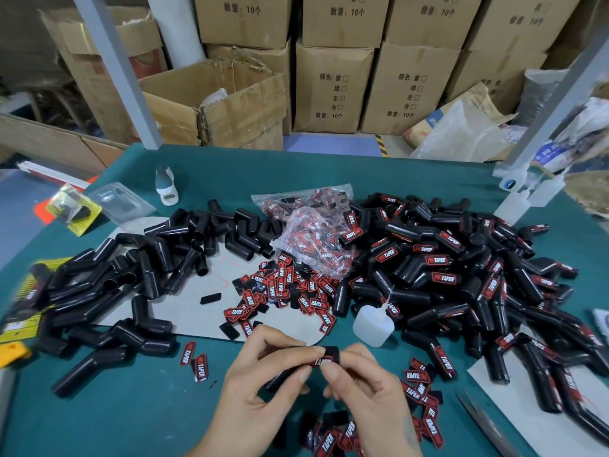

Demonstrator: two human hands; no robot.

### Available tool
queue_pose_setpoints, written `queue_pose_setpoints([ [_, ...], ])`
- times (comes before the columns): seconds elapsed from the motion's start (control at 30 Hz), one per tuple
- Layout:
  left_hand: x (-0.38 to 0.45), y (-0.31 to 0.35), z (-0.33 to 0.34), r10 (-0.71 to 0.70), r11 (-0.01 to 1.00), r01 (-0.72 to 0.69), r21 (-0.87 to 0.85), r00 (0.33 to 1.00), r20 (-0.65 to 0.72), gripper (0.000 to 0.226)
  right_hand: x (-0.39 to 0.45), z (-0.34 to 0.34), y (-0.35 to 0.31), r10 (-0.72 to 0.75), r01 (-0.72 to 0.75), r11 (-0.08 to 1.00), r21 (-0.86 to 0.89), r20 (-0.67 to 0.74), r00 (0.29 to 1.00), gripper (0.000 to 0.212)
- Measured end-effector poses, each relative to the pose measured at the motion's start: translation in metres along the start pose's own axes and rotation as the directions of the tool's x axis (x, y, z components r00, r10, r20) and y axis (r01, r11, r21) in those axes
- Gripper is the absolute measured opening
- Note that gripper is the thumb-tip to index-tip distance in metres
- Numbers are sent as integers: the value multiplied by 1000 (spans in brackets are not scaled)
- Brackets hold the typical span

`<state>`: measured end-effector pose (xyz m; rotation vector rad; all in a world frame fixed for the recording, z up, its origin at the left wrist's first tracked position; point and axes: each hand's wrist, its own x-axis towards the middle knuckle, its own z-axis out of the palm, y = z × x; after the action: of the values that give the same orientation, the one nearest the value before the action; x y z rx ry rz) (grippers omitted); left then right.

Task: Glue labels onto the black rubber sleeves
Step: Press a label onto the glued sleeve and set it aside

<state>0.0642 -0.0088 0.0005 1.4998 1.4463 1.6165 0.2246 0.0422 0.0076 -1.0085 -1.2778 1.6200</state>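
Sleeve (290, 371) pinched in both hands, left (260, 384) and right (359, 387), label (324, 360) being pressed on; next, firm, even pressure.

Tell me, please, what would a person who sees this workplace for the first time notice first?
Most striking is the big heap of labelled black rubber sleeves on the right of the green table, with a pile of unlabelled sleeves on the left. Between them lie scattered red and black labels beside a small glue bottle. At the near edge, the left hand and right hand press a label onto one sleeve.
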Motion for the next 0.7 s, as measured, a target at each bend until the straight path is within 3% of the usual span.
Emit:
queue_pose_setpoints([
  [0.3, -5, -3, 1, -91, 992, 87, -96, 995, -30, 37, -3, 0, -2, -7, 7, 1000, -18, 12, 1000, 19],
  [0.47, -3, -2, -1, 82, 996, -81, 33, 996, -35, 28, -2, 0, 2, 5, -5, 1000, -19, 28, 1000, 21],
  [0.6, -2, 0, 0, 143, 987, -140, 76, 989, -43, 28, -1, -2, 10, 21, -21, 1000, 1, 55, 998, 54],
  [0.7, -1, -1, 0, 124, 991, -121, 48, 991, -50, 27, 0, -4, 14, 24, -26, 999, 22, 68, 997, 59],
])
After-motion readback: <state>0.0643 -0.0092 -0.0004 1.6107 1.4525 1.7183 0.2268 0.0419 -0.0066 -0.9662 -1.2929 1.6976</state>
